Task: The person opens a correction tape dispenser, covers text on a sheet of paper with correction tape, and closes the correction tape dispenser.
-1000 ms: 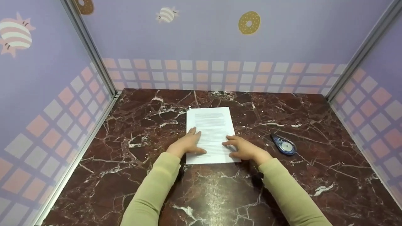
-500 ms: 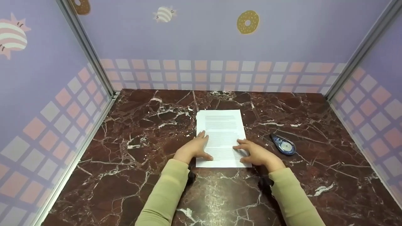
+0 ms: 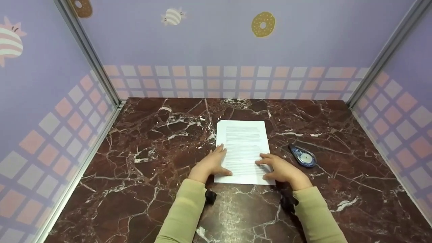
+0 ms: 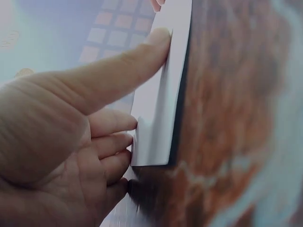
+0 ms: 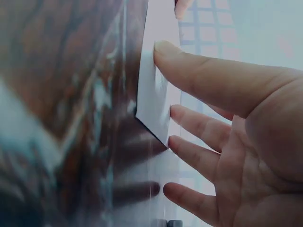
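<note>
A white sheet of paper with printed lines lies on the table, its near edge towards me. My left hand rests on the sheet's lower left side, fingers spread and thumb on the print. Across from it, my right hand touches the lower right side with its fingertips and thumb. The left wrist view shows the left thumb pressing the paper's surface, with fingers at its edge. In the right wrist view the right thumb lies on the sheet, some fingers reaching its side edge and one beyond the corner.
A blue, drop-shaped correction tape dispenser lies right of my right hand. Dark red marbled table surrounds the sheet. Purple patterned panels stand behind and on both sides, with metal posts at the corners.
Both hands have slid the paper to the right and slightly towards me, staying on its two sides. The dispenser stays in place, and the head view has shifted a little.
</note>
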The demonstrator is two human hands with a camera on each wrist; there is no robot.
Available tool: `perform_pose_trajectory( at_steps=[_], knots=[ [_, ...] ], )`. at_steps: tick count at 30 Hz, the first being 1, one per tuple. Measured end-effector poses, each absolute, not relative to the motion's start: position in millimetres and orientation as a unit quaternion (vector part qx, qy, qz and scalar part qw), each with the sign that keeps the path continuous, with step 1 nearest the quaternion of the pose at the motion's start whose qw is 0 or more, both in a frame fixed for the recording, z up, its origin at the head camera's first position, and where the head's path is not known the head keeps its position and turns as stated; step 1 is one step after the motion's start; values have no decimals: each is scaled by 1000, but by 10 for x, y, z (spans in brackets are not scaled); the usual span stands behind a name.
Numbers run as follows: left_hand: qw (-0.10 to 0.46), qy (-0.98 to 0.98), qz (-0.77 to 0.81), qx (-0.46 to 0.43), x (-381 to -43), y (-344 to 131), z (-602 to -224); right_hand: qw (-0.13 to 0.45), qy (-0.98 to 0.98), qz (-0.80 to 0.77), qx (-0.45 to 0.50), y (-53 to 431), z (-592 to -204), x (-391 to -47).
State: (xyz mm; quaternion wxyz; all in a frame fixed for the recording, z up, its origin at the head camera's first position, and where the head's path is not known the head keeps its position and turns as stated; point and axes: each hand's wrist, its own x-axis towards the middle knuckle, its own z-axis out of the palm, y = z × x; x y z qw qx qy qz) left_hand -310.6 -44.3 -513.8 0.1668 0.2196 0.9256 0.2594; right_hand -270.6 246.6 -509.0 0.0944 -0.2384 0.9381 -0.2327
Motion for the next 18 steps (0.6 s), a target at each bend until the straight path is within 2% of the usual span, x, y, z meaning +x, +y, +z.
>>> perform_pose_trajectory(
  at_steps=[18],
  knots=[
    [167, 931, 217, 240, -3042, -382, -5155, 97, 953, -199, -208, 2463, -5036, -2656]
  ],
)
